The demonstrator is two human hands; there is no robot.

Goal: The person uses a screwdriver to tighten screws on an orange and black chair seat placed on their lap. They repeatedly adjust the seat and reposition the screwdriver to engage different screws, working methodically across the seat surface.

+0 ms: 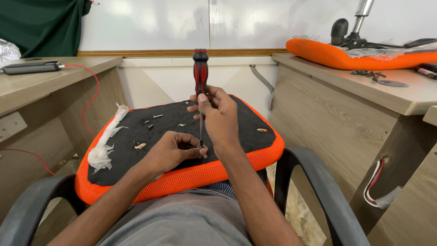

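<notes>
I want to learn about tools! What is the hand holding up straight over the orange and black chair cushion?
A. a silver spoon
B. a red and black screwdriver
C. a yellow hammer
B: the right hand grips an upright red and black screwdriver, tip down by the left hand.

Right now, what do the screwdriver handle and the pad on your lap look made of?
Screwdriver handle: moulded plastic or rubber, red with black grip sections, slightly glossy; the shaft looks like bare metal. Seat pad: black fuzzy fabric on the upturned face, orange open-weave mesh round the edge, probably over foam. Right hand steadies the shaft; left hand pinches at the tip.
</notes>
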